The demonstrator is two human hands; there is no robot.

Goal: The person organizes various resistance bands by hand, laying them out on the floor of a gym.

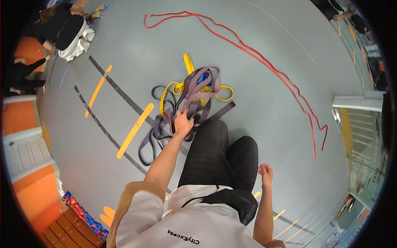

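Note:
A tangled pile of resistance bands lies on the floor in front of my knees. Wide purple bands [211,75] loop over yellow bands [188,64], with a bit of a blue band [202,78] showing between them. Dark bands [142,149] trail out to the left. My left hand [183,123] is at the near side of the pile, its fingers closed around a purple band; the fingertips are partly hidden. Beside my right knee, my right hand [266,172] hangs above the floor with loosely bent fingers and nothing visible in it.
A long red band [264,62] stretches in a curve across the floor ahead and right. Orange tape strips [135,130] and dark lines mark the floor at left. Another person [68,31] crouches at the upper left near more bands. Orange wall panels [35,198] stand left.

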